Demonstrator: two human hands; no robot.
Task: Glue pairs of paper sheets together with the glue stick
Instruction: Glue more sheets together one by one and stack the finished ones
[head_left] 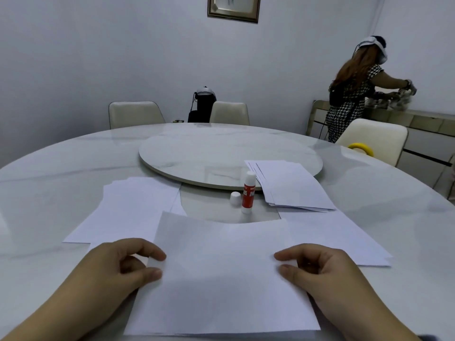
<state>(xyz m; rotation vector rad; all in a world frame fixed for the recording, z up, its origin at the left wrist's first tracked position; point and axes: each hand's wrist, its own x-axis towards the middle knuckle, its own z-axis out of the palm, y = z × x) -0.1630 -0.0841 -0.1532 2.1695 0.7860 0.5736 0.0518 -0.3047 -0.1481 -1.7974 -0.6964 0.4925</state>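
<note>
Lying flat at the near edge of the bench, a white sheet is held at both side edges. The left hand pinches its left edge, thumb and forefinger curled onto the paper; the right hand pinches the right edge the same way. Whether 1 sheet or 2 are stacked there is hard to tell, though a thin second edge shows along the near side.

Just beyond the sheet, the glue stick stands upright on the bench, red-labelled with a white body and its top uncovered. Its white cap sits just left of it, apart from it. To the left lies a loose stack of sheets, partly under the held one. To the right, a fanned pile rests with its far end on the turntable, and another sheet lies flat beneath the pile's near end.

Farther out, a yellow ring sits at the bench's far right edge. 3 pale chairs stand around the far side, with a dark bag behind them. A person in a checked dress stands at a sideboard, and a frame hangs on the wall.
</note>
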